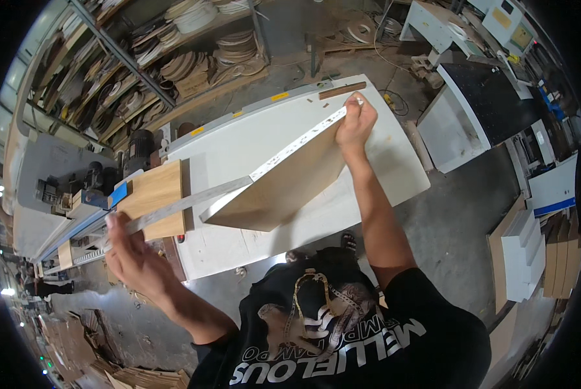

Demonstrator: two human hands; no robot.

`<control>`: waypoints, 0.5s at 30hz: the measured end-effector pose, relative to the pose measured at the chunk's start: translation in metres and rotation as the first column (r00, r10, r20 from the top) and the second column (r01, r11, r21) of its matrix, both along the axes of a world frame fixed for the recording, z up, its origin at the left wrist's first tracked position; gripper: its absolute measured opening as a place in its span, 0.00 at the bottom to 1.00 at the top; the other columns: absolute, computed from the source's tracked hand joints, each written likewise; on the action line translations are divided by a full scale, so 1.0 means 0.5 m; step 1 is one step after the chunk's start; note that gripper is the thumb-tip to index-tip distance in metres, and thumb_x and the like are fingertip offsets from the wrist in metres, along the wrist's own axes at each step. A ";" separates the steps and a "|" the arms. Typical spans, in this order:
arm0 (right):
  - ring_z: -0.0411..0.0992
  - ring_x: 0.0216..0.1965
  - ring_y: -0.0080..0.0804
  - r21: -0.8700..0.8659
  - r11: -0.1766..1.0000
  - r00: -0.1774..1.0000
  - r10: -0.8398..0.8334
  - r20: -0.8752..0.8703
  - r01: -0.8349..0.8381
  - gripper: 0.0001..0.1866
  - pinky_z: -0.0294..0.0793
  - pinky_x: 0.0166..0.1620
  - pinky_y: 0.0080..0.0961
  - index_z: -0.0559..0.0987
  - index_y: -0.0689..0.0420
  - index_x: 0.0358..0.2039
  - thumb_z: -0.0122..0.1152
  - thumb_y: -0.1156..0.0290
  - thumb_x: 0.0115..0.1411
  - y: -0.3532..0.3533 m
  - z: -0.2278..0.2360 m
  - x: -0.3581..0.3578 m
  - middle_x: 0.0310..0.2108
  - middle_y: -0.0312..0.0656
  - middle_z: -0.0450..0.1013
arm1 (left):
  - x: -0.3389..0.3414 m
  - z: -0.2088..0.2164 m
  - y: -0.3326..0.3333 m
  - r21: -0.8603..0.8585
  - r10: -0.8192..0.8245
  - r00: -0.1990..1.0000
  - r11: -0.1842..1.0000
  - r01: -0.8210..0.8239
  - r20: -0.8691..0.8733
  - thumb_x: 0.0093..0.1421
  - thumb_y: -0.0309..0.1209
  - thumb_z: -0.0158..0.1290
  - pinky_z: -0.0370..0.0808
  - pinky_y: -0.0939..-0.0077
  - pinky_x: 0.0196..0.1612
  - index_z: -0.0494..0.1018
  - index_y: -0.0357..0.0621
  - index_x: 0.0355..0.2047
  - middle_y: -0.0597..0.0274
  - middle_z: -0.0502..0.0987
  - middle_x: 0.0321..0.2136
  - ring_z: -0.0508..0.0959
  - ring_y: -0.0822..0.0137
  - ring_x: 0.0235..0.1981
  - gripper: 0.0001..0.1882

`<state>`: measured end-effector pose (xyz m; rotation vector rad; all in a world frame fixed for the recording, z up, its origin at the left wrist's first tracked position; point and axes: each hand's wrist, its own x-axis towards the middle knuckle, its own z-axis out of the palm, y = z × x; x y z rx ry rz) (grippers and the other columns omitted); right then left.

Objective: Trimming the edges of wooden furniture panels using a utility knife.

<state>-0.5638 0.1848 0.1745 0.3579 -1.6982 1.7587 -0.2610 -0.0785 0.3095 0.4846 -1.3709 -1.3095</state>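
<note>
A flat rectangular board point(284, 185) stands tilted on its edge over the white table. Its long upper edge is white with scattered dark spots. My right hand point(355, 126) is closed around the far right corner of that board. From the near end of the spotted edge, a long thin grey strip point(199, 198) stretches down to the left, pulled fairly straight. The strip's other end is pinched in the fingers of my left hand point(135, 253), which hangs in the air beyond the table's left side. Whether the strip is stuck to the edge at their meeting point I cannot tell.
The white table point(381, 175) carries a brown wooden strip point(342, 89) and small scraps at its far edge. At left, a wood-grain panel point(157, 194) lies beside a machine point(70, 168). Shelves with coiled bands point(193, 58) stand behind; a black-topped cabinet point(472, 104) is at right.
</note>
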 end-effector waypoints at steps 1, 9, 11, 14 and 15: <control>0.57 0.23 0.24 0.030 0.999 1.000 -0.014 0.024 0.013 0.17 0.57 0.28 0.31 0.65 0.60 0.21 0.47 0.65 0.67 -0.006 -0.004 -0.002 0.17 0.35 0.59 | 0.025 0.009 -0.020 -0.026 0.050 0.999 0.998 -0.050 -0.003 0.73 0.39 0.56 0.71 0.82 0.38 0.82 0.32 0.41 0.61 0.81 0.30 0.77 0.75 0.33 0.19; 0.60 0.22 0.28 0.100 0.993 0.997 -0.056 -0.052 0.061 0.17 0.60 0.28 0.34 0.72 0.64 0.25 0.49 0.64 0.65 -0.008 -0.013 -0.022 0.17 0.40 0.61 | 0.241 0.053 -0.173 0.222 0.015 0.960 0.974 0.050 -0.279 0.79 0.34 0.44 0.56 0.77 0.27 0.61 0.51 0.20 0.74 0.58 0.18 0.56 0.77 0.20 0.24; 0.60 0.22 0.27 0.098 0.995 0.999 -0.028 -0.017 0.030 0.17 0.59 0.28 0.34 0.71 0.63 0.24 0.47 0.64 0.66 -0.006 -0.019 -0.021 0.18 0.38 0.61 | 0.262 0.026 -0.208 0.295 -0.117 0.939 0.931 0.217 -0.322 0.80 0.33 0.44 0.57 0.79 0.27 0.60 0.52 0.19 0.73 0.56 0.17 0.56 0.76 0.20 0.25; 0.59 0.22 0.23 0.065 0.998 0.998 0.026 -0.065 -0.022 0.16 0.57 0.27 0.30 0.70 0.63 0.23 0.48 0.67 0.66 -0.037 -0.015 -0.004 0.18 0.35 0.60 | 0.292 0.018 -0.252 0.281 -0.184 0.922 0.916 0.287 -0.342 0.79 0.34 0.45 0.60 0.77 0.29 0.60 0.51 0.18 0.71 0.57 0.18 0.55 0.76 0.19 0.26; 0.59 0.22 0.22 0.031 0.998 0.996 0.063 -0.069 -0.061 0.16 0.57 0.26 0.29 0.69 0.63 0.23 0.48 0.68 0.66 -0.052 -0.012 0.006 0.18 0.35 0.60 | 0.301 0.028 -0.254 0.281 -0.159 0.918 0.921 0.270 -0.362 0.79 0.34 0.46 0.59 0.77 0.28 0.61 0.49 0.19 0.70 0.58 0.18 0.56 0.76 0.19 0.26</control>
